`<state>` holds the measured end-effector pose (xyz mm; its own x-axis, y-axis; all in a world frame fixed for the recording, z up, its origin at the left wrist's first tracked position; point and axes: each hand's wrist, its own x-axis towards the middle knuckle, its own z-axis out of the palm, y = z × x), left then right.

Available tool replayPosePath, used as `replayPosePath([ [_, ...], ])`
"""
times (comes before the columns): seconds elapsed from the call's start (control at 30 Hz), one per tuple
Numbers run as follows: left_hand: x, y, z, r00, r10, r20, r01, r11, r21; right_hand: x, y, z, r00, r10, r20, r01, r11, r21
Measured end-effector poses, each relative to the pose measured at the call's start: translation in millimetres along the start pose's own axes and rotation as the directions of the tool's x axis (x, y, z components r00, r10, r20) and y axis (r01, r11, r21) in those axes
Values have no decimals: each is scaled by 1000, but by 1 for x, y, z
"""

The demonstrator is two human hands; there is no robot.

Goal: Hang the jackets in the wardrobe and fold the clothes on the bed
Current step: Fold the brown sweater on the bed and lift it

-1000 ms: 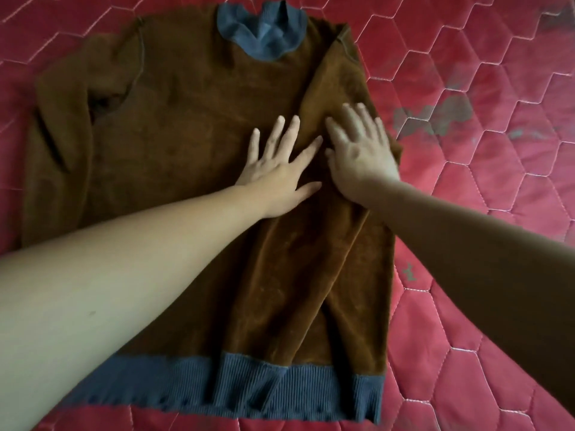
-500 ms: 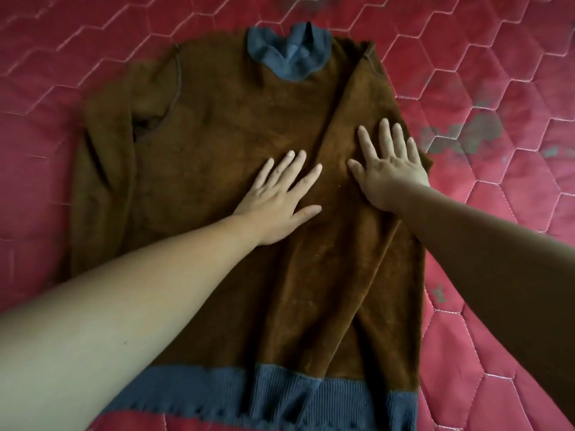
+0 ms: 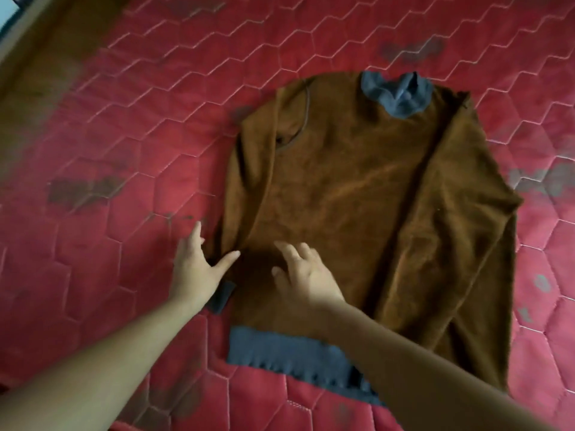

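A brown sweater (image 3: 351, 194) lies flat on a red bed cover (image 3: 130, 126) quilted in hexagons. The left grip (image 3: 196, 269) is spread wide, palm down, at the sweater's left edge. Its thumb reaches onto the brown cloth and its fingers point out over the bed. Tucked against the heel of this grip is a blue-grey cuff (image 3: 222, 295), the end of a sleeve lying along the sweater's side.

Just right of it, the right grip (image 3: 306, 275) is over the sweater's lower body, fingers loosely bent and pinching nothing. Blur hides whether it touches the cloth. Nearer than both grips runs the blue-grey hem (image 3: 280, 349), partly covered by the right forearm (image 3: 420, 368). Far beyond the right grip sits the blue-grey collar (image 3: 398, 93). To that grip's right, the sweater's other side is folded inward over the body. Dark smudges mark the bed cover around the left grip.
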<state>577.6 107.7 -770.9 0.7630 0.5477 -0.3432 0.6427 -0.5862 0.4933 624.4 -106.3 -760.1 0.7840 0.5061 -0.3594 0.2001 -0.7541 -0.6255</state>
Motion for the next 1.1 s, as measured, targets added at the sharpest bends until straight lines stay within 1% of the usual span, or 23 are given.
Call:
replayPosePath([
  [0.03, 1, -1, -1, 998, -53, 42, 58, 990, -128, 3, -19, 11, 997, 61, 36, -66, 986, 152],
  [0.07, 2, 0, -4, 987, -121, 110, 143, 963, -226, 7, -37, 18, 989, 132, 64, -145, 941, 306],
  [0.13, 1, 3, -11, 949, -189, 251, 276, 884, -378, 15, -72, 20, 946, 298, 128, -315, 748, 583],
  [0.17, 0, 5, -16, 935, -182, 306, 315, 823, -472, 19, -82, 22, 914, 376, 152, -373, 633, 678],
  [0.2, -2, 12, -23, 917, -165, 363, 363, 718, -593, 22, -90, 21, 879, 444, 171, -410, 526, 745],
  [0.23, -6, 20, -31, 892, -115, 438, 417, 584, -696, 25, -96, 17, 844, 498, 201, -440, 428, 789],
  [0.27, -12, 29, -40, 842, -41, 538, 489, 476, -731, 26, -98, 9, 814, 528, 242, -460, 332, 823],
  [0.3, -17, 37, -50, 777, 38, 628, 553, 434, -711, 26, -97, -2, 798, 525, 294, -467, 231, 854],
  [0.33, -22, 47, -59, 698, 110, 708, 594, 462, -658, 25, -95, -17, 800, 500, 333, -456, 144, 878],
  [0.37, -27, 54, -65, 612, 169, 772, 604, 531, -594, 21, -89, -32, 806, 466, 364, -453, 92, 887],
  [0.4, -31, 62, -67, 535, 200, 821, 593, 604, -533, 14, -82, -49, 807, 443, 390, -462, 64, 884],
  [0.43, -35, 69, -66, 476, 195, 858, 571, 674, -470, 5, -73, -64, 799, 450, 398, -475, 67, 877],
  [0.5, -42, 80, -56, 410, 105, 906, 502, 803, -321, -13, -44, -81, 784, 510, 354, -454, 81, 887],
  [0.53, -43, 83, -47, 403, 82, 912, 454, 847, -277, -25, -30, -84, 770, 558, 310, -437, 107, 893],
  [0.57, -41, 84, -36, 410, 94, 907, 409, 870, -275, -36, -14, -84, 739, 623, 257, -443, 161, 882],
  [0.6, -40, 86, -27, 448, 115, 887, 369, 880, -300, -48, 2, -81, 697, 684, 213, -476, 219, 852],
  [0.63, -38, 86, -18, 515, 121, 848, 341, 879, -333, -60, 17, -76, 656, 731, 190, -529, 265, 806],
  [0.7, -29, 85, 0, 671, 75, 737, 318, 870, -378, -78, 45, -65, 590, 788, 174, -609, 294, 737],
  [0.77, -15, 88, 9, 761, 61, 646, 306, 844, -440, -88, 68, -55, 576, 793, 196, -628, 277, 728],
  [0.83, 3, 93, 15, 794, 70, 604, 311, 807, -502, -90, 85, -47, 573, 789, 222, -612, 232, 756],
  [0.93, 28, 109, 21, 822, 88, 562, 332, 728, -600, -93, 96, -45, 602, 727, 331, -620, 163, 768],
  [1.03, 49, 132, 26, 851, 134, 508, 299, 671, -678, -92, 97, -53, 592, 634, 498, -712, 122, 691],
  [1.1, 67, 146, 31, 861, 153, 485, 273, 665, -695, -84, 100, -62, 560, 562, 609, -793, 151, 590],
])
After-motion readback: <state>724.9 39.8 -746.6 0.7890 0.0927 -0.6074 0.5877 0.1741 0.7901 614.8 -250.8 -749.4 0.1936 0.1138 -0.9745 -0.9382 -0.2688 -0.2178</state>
